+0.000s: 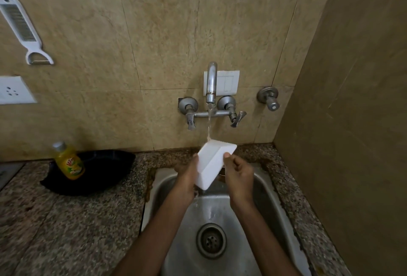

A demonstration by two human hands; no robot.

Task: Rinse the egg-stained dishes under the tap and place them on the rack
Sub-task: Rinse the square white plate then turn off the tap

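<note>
A white square dish (pixel 212 163) is held tilted on edge over the steel sink (pixel 267 189), its underside facing me. Water runs from the wall tap (pixel 211 82) onto the dish's top edge and drips off its lower corner. My left hand (pixel 187 176) grips the dish's left side from behind, mostly hidden by it. My right hand (pixel 239 174) pinches the right edge with thumb and fingers. The dish's inner face is hidden from me.
A yellow dish-soap bottle (pixel 69 161) stands on a black tray (pixel 105 170) on the granite counter (pixel 66 227) to the left. A white grater-peeler (pixel 22 26) hangs on the tiled wall. A side wall (pixel 352 121) closes the right. The drain (pixel 211 240) lies below.
</note>
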